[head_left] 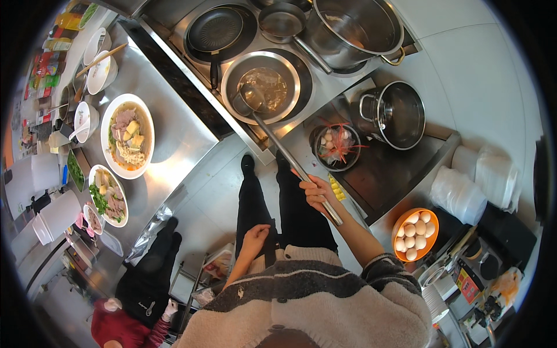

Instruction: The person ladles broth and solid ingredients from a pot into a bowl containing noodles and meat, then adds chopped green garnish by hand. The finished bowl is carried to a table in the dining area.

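My right hand (315, 190) is wrapped round the long metal handle of a ladle (284, 152). The ladle's bowl rests in a wide metal pan (295, 87) of brown, bubbling broth (268, 81) on the stove. Close to my waist, my left hand (255, 238) is closed with its fingers curled in; nothing shows in it. Over on the left counter stand a large oval bowl (148, 119) of broth, meat and yellow pieces, and a smaller white bowl (119, 217) with meat and green leaves.
Two dark frying pans (216, 29) (282, 21) and a tall stockpot (316, 35) occupy the stove. On the right are a deep steel pot (406, 119), a pot (316, 152) with bagged eggs, and an orange bowl (398, 223) of eggs. Behind me at left, a person in red (127, 325) stands.
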Action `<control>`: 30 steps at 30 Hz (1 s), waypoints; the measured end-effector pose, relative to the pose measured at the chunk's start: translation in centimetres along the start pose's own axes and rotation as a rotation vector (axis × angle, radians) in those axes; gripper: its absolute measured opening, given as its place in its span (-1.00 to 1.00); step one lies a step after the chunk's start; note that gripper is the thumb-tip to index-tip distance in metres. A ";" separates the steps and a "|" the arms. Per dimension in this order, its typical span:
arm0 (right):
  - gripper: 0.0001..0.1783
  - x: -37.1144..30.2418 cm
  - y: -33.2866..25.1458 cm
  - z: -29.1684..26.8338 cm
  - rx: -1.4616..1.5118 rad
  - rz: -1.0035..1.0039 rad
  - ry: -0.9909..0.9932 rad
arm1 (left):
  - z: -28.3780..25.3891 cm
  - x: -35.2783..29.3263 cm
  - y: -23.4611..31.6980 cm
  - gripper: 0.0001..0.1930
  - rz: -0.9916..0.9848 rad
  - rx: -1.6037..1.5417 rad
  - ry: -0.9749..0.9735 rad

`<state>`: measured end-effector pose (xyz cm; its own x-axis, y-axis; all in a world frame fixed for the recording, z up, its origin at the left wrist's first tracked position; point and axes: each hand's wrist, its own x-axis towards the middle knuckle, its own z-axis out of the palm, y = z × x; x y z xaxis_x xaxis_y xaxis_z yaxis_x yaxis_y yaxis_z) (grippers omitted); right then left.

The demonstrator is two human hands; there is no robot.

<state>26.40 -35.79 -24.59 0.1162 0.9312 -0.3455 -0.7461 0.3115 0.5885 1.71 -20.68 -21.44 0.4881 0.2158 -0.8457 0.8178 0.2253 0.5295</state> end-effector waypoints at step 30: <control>-0.44 0.9 0.3 0.2 0.001 0.025 0.011 | 0.3 0.7 0.1 -0.76 0.076 0.040 0.029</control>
<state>26.41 -34.86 -24.64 0.0906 0.9364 -0.3389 -0.7477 0.2888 0.5979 2.20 -20.84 -22.01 0.5407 0.2587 -0.8005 0.7904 0.1696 0.5886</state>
